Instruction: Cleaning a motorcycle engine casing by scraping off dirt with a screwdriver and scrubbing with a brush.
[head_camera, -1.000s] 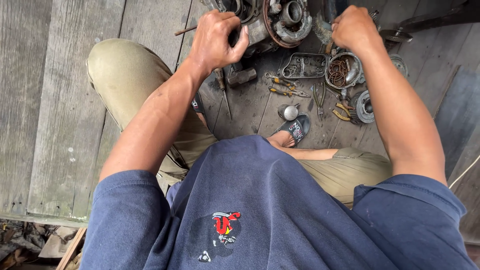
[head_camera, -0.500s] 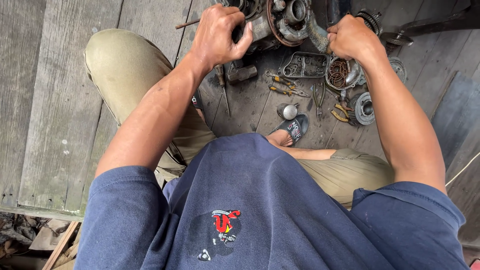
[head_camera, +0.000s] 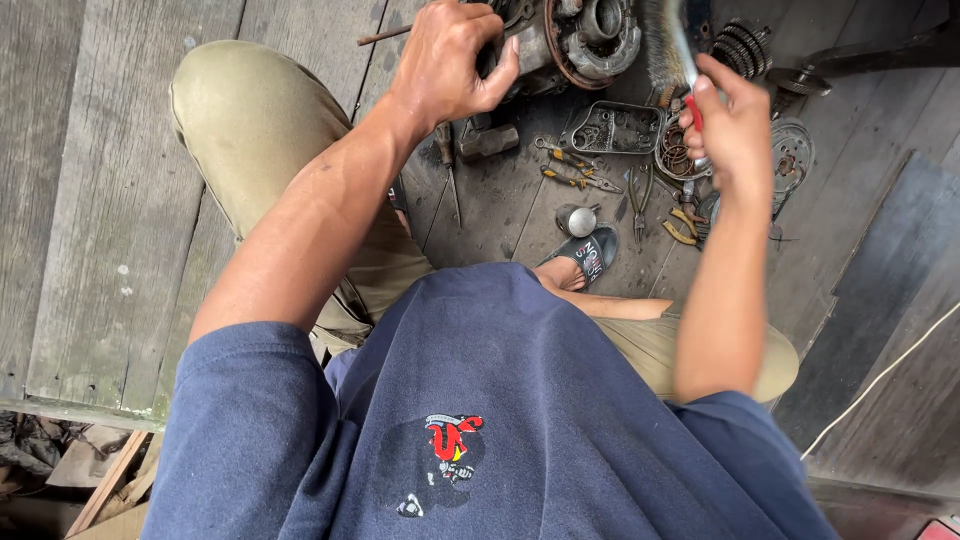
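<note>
I sit on a wooden plank floor, looking down over my blue shirt and khaki trousers. My left hand grips the edge of a rusty metal engine casing at the top of the view. My right hand is raised beside it, closed around the red handle of a wire brush whose bristles point up next to the casing.
Loose parts lie on the boards in front of me: a metal gasket frame, pliers, a small round metal cap, gears, a hammer. My sandalled foot rests below them. Dark planks lean at right.
My right hand has come off the casing area, moved down and right, and now holds the wire brush upright. My left hand keeps its grip on the casing.
</note>
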